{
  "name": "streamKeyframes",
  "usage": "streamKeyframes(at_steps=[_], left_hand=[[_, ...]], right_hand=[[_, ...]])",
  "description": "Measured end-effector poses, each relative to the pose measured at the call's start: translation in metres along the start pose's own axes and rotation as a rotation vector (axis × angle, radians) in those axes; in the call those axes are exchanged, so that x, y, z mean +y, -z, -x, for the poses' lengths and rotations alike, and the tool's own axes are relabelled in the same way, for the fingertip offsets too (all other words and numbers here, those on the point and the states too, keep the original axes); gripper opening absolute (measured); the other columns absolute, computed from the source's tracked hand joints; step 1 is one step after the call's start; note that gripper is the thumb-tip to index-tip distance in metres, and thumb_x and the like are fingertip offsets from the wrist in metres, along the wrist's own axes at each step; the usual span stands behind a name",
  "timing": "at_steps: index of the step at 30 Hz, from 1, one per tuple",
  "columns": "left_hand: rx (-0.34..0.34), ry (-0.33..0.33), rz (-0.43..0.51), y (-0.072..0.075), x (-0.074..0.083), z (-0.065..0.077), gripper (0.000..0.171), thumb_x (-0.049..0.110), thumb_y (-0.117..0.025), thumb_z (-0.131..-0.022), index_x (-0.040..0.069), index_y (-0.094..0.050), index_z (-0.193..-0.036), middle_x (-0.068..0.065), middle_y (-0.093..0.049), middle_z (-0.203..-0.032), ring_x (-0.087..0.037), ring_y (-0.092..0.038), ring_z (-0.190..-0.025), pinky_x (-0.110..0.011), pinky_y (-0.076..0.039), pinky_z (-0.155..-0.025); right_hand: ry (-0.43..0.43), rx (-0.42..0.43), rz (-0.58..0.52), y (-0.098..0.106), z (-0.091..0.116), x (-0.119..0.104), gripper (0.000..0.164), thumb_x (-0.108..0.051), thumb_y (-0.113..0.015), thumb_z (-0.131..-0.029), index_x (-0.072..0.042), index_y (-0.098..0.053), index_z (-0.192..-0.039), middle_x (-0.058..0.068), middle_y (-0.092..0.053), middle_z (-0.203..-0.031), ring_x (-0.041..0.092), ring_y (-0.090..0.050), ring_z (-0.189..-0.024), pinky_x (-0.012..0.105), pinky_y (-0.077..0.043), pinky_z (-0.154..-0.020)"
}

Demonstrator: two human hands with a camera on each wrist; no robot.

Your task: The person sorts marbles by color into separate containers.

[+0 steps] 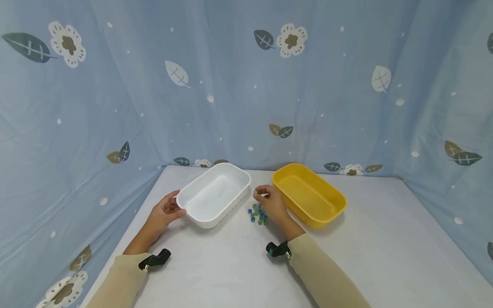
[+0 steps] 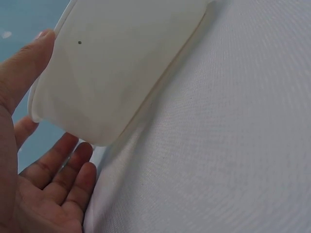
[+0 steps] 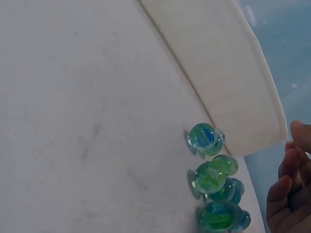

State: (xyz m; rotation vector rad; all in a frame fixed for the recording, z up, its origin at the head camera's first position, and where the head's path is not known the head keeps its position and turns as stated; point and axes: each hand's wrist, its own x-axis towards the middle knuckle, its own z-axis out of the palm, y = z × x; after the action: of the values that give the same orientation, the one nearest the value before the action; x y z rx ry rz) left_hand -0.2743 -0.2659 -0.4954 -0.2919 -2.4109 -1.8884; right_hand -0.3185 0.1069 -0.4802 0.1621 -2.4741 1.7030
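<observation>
My left hand (image 1: pixel 164 214) holds the near left end of a white plastic basin (image 1: pixel 209 222). In the left wrist view its thumb (image 2: pixel 36 58) lies against the basin's rim and the other fingers spread around the end. My right hand (image 1: pixel 272 203) pinches a small glass marble (image 1: pixel 255 192) between thumb and fingertips, above the table between two basins. Below and beside that hand lies a loose cluster of blue and green marbles (image 1: pixel 253 214). The right wrist view shows several marbles (image 3: pixel 210 178) up close, but the pinched one is hidden there.
A yellow plastic basin (image 1: pixel 317 222) stands just right of my right hand, set at a slant. White cloth (image 1: pixel 223 265) covers the table. A blue patterned curtain (image 1: pixel 231 107) hangs behind and at both sides.
</observation>
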Motion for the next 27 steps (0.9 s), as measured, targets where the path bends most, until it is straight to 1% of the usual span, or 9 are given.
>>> streamKeyframes(at_steps=[5,8,11,16,20,27], left_hand=[[0.007,0.009,0.008,0.0,-0.001,0.001,0.078,0.01,-0.076,-0.086,0.006,-0.033,-0.15,-0.024,-0.051,-0.134,-0.026,-0.054,-0.112,-0.016,-0.046,-0.086],[0.004,0.008,0.008,0.0,-0.002,0.001,0.078,0.011,-0.076,-0.085,0.005,-0.033,-0.15,-0.025,-0.051,-0.133,-0.021,-0.055,-0.109,-0.016,-0.046,-0.086],[0.003,0.002,0.013,0.0,-0.003,0.001,0.078,0.012,-0.077,-0.085,0.004,-0.034,-0.149,-0.026,-0.051,-0.133,-0.021,-0.055,-0.108,-0.017,-0.046,-0.086],[0.002,0.001,0.011,-0.001,-0.002,0.0,0.078,0.012,-0.077,-0.085,0.004,-0.034,-0.149,-0.025,-0.052,-0.132,-0.027,-0.054,-0.111,-0.017,-0.046,-0.086],[-0.002,0.013,0.014,-0.001,-0.002,0.0,0.078,0.011,-0.076,-0.085,0.005,-0.032,-0.15,-0.025,-0.051,-0.134,-0.032,-0.053,-0.113,-0.017,-0.046,-0.085],[-0.003,0.022,0.026,-0.001,-0.003,-0.001,0.078,0.003,-0.074,-0.086,0.001,-0.03,-0.15,-0.029,-0.048,-0.134,-0.042,-0.049,-0.116,-0.016,-0.047,-0.084]], right_hand=[[-0.023,-0.009,0.003,-0.006,-0.008,-0.004,0.016,-0.02,-0.07,-0.092,-0.014,-0.068,-0.106,0.0,-0.062,-0.099,0.021,-0.057,-0.08,0.028,-0.052,-0.07],[-0.028,0.002,0.005,-0.009,-0.011,-0.006,0.016,-0.019,-0.071,-0.091,-0.014,-0.068,-0.107,0.001,-0.062,-0.099,0.021,-0.058,-0.079,0.029,-0.052,-0.07],[-0.026,0.017,0.016,-0.012,-0.013,-0.007,0.016,-0.018,-0.071,-0.091,-0.014,-0.069,-0.106,0.001,-0.062,-0.098,0.02,-0.059,-0.077,0.029,-0.052,-0.069],[-0.029,0.021,0.02,-0.015,-0.016,-0.008,0.016,-0.018,-0.071,-0.091,-0.014,-0.069,-0.106,0.001,-0.062,-0.098,0.02,-0.059,-0.078,0.029,-0.053,-0.07],[-0.05,0.015,0.02,-0.016,-0.019,-0.008,0.016,-0.019,-0.07,-0.091,-0.016,-0.068,-0.107,0.0,-0.062,-0.1,0.02,-0.059,-0.08,0.029,-0.053,-0.072],[-0.045,0.023,0.024,-0.02,-0.025,-0.012,0.017,-0.022,-0.071,-0.091,-0.018,-0.068,-0.107,-0.002,-0.062,-0.099,0.02,-0.059,-0.081,0.03,-0.054,-0.073]])
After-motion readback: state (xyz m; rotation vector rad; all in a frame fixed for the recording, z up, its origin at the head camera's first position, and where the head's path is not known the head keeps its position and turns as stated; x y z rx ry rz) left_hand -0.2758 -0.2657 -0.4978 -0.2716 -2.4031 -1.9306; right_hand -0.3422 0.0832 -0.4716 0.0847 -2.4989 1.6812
